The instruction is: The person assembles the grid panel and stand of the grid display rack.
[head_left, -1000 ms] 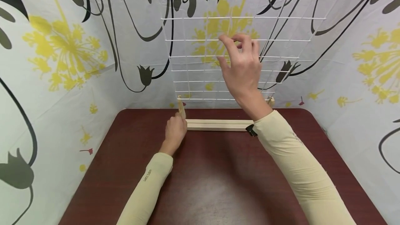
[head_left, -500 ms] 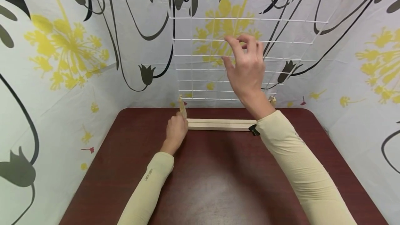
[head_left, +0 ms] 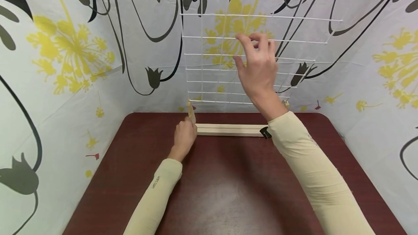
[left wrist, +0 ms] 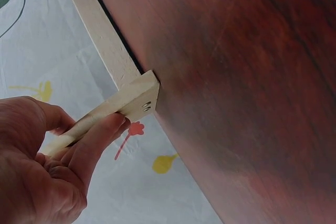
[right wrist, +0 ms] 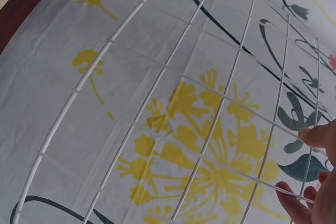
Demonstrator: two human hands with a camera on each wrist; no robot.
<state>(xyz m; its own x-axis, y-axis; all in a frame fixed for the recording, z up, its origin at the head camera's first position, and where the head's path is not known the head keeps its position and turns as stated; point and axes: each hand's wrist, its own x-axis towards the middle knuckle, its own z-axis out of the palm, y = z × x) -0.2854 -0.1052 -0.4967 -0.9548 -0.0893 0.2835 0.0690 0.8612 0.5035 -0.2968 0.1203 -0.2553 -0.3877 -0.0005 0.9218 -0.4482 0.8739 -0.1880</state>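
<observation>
A white wire grid point(head_left: 202, 38) stands upright, leaning, over the far edge of the table. My right hand point(head_left: 259, 68) holds its wires near the middle, thumb and fingers curled around them, as the right wrist view also shows. Below it lies a pale wooden base point(head_left: 230, 130) along the table's far side. My left hand point(head_left: 185, 134) grips the upright wooden end piece point(left wrist: 131, 95) at the base's left; in the left wrist view thumb and fingers clasp it, and two small metal fittings show on its face. The grid's lower left corner is close to this piece's top.
A black clip point(head_left: 266, 132) sits at the base's right end, beside the right sleeve. Another wooden end piece point(head_left: 285, 103) shows partly behind the right wrist. The dark red table point(head_left: 209, 184) reaches to patterned cloth walls point(head_left: 72, 119) on the sides and back.
The grid has shifted right, and its left side has risen slightly. My right hand has moved a little right with it. My left hand keeps its grip on the wooden end piece.
</observation>
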